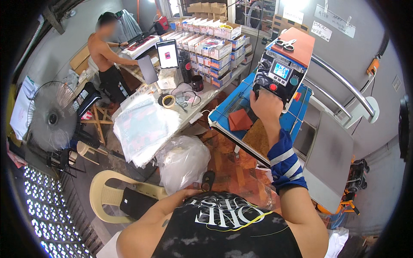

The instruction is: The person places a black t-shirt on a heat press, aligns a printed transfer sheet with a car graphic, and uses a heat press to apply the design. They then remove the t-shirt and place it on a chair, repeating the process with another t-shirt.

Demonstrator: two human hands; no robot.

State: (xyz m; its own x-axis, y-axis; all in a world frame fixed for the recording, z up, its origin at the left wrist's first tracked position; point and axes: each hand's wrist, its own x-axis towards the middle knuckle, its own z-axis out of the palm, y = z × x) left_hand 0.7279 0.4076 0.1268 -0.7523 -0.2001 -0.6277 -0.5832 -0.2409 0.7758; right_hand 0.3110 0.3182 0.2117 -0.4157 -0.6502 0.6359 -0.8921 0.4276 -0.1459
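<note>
Machine lit and right hand at its front; how much is finished stays unclear

The machine, with its black control box (285, 89), stands in the upper right of the frame, over the blue table (222, 113). The right hand (267, 105) is at the lower left of that box, its fingers curled and bunched together; what they close on is hidden, so I cannot tell whether they clamp a handle or only press there. The left hand is out of sight behind the black shirt (223, 223) at the bottom centre, and its fingers cannot be judged.

The display (280, 72) is lit, so powering up looks done, and the work seems to be at the stage of operating the machine by hand. Whether anything lies under the control box cannot be seen, nor whether the machine is fully lowered. A reddish-brown pad (240, 120) rests on the blue table just left of the right forearm, with a speckled brown board (257, 136) near it, lower in the frame. Neither is being held.

A spread of thin white sheets (146, 127) lies on the long table at centre left, well apart from both arms. They could be finished or waiting; nothing visible settles which, so the amount left cannot be counted. Scissors (287, 44) lie on the orange-red top panel (302, 38) of the machine, unused at this moment. In the upper left, a co-worker (102, 53) is busy at a separate table.
</note>
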